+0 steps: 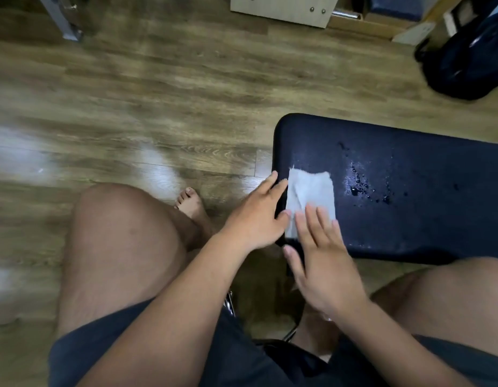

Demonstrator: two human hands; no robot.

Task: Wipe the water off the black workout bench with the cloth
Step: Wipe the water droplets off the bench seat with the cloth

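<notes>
From the head camera, the black workout bench [409, 191] is filling the right middle of the frame, and the white cloth [309, 196] is lying flat near its left end. The right hand [323, 263] is reaching in from the lower centre with fingers spread and open, its fingertips pressing on the cloth's lower edge. The left hand [256, 216] is also open, resting at the bench's left edge just beside the cloth; whether it is touching the fabric is hard to tell. Water droplets [359, 185] are glistening right of the cloth, apart from it.
</notes>
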